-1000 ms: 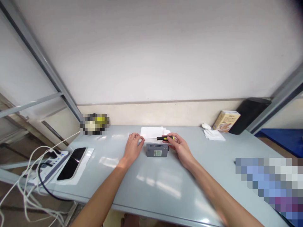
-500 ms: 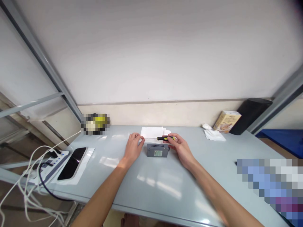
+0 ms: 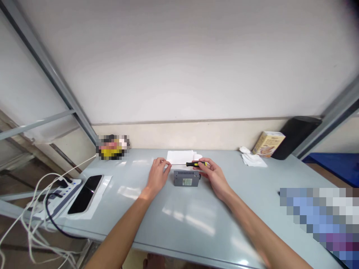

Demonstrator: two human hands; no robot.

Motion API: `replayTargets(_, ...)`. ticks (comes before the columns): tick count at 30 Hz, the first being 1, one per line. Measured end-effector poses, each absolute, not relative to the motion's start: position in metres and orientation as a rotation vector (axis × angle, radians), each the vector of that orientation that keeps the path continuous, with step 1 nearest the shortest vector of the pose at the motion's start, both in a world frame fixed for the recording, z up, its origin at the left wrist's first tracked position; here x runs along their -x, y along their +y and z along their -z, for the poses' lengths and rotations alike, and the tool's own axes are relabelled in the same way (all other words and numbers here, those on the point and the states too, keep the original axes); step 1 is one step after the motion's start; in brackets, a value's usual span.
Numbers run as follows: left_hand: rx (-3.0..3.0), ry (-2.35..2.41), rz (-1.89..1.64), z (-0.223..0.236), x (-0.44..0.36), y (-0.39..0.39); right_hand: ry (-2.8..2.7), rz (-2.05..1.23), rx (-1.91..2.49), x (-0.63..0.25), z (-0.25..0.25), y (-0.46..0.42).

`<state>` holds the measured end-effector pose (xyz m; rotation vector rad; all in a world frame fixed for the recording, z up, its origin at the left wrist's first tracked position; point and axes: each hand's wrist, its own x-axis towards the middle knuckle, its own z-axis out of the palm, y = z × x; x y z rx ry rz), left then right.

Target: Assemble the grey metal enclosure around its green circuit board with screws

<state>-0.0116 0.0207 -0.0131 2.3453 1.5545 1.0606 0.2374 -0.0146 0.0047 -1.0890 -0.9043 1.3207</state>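
Note:
Held level above the desk is a screwdriver (image 3: 192,164) with a black and yellow handle and a thin metal shaft. My right hand (image 3: 214,173) is closed round its handle. The fingers of my left hand (image 3: 159,172) pinch the tip end of the shaft, so the tip itself is hidden. Just below the shaft stands a small grey metal box (image 3: 186,178) with a row of vent slots and a pale label. My right fingers are close to its right end; whether they touch it I cannot tell. White paper (image 3: 181,155) lies behind the screwdriver.
On the left of the grey desk (image 3: 146,228) lie a phone (image 3: 85,194) and a power strip (image 3: 63,196) with tangled cables. At the back right are crumpled tissues (image 3: 254,160), a yellow carton (image 3: 268,144) and a black cylinder (image 3: 297,136). Blurred items sit at back left and right.

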Motion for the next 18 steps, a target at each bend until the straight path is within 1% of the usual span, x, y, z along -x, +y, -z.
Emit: replayTargets(18,-2.344,1.554,-1.054,0.0138,0.0116,0.0213,-0.905,-1.323,1.088,-0.2375,-0.0053,-0.0151)
